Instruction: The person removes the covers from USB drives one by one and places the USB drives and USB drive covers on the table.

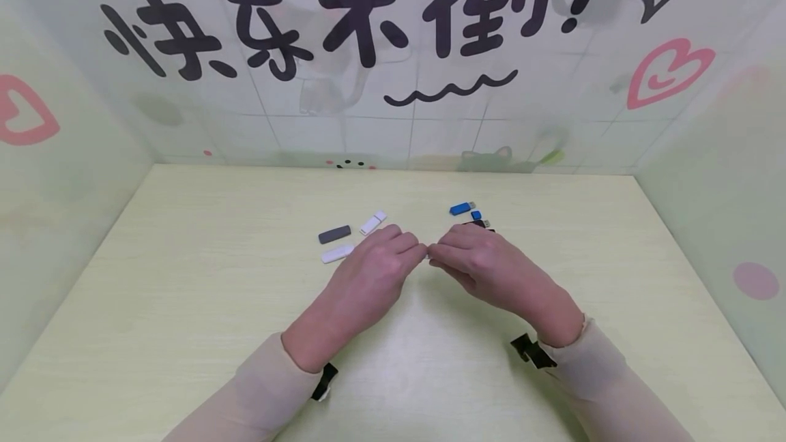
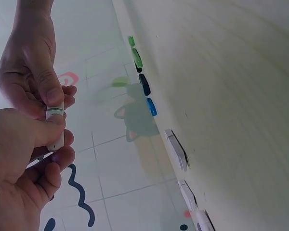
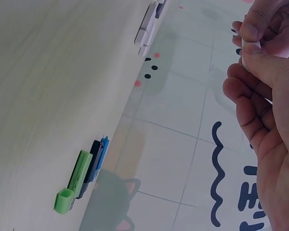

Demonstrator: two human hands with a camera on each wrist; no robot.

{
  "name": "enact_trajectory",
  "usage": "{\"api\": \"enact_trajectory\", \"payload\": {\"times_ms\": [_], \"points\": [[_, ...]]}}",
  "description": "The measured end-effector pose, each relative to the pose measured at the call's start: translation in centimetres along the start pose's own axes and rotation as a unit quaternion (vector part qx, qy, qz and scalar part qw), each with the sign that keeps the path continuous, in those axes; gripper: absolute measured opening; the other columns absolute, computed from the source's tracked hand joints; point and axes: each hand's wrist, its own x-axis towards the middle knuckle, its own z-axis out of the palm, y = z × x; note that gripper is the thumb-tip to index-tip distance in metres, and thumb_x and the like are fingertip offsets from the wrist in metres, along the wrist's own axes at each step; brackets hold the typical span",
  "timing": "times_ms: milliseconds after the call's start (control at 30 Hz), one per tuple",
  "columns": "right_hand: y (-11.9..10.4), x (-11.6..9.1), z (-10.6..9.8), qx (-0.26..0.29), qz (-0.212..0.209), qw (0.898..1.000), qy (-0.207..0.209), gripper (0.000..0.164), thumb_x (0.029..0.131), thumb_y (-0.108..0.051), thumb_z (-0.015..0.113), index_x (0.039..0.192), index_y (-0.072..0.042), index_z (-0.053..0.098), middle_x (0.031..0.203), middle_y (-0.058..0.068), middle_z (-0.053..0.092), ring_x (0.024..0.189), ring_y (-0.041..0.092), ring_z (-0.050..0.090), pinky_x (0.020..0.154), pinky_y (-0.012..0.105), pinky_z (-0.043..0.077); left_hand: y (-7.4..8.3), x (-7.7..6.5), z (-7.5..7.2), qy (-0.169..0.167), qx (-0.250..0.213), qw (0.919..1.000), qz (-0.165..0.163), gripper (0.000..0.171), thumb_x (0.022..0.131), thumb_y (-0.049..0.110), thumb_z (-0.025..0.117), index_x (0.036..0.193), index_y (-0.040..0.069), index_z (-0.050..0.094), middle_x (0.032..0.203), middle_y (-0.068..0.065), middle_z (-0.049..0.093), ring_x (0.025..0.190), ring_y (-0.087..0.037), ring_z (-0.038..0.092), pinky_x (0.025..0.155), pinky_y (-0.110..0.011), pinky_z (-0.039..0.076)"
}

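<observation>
Fingertip to fingertip, my left hand point(image 1: 374, 275) and right hand point(image 1: 497, 268) meet above the table, both pinching one small white USB stick point(image 2: 56, 112). In the left wrist view a thin dark line crosses the stick between the two thumbs, and its rounded end shows below my left thumb. Fingers hide most of it in the head view. Just beyond my left hand lie a grey USB stick point(image 1: 334, 234) and two white ones, one farther back point(image 1: 372, 222) and one nearer point(image 1: 336, 254), partly covered by the hand.
Behind my right hand lie a blue USB stick point(image 1: 460, 209), its small blue cap point(image 1: 476, 215) and a black stick point(image 1: 477, 224). The right wrist view also shows a green stick point(image 3: 80, 171) with a separate green cap point(image 3: 64, 200). Printed curtains enclose the table point(image 1: 153, 292).
</observation>
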Motion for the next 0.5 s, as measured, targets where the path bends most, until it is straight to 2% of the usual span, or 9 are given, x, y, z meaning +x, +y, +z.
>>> {"api": "enact_trajectory", "payload": {"times_ms": [500], "points": [[0.13,-0.05,-0.11,0.005,-0.001,1.0,-0.004,0.017,0.083,-0.003,0.077,0.099,-0.005,0.071,0.086,-0.002,0.065,0.079,0.012,0.059,0.076,0.024,0.049,-0.04,0.07,-0.01,0.003,0.0,1.0,0.004,0.027,0.084,-0.012,0.063,0.101,0.006,0.074,0.09,0.0,0.067,0.079,-0.015,0.052,0.073,-0.022,0.045]]}}
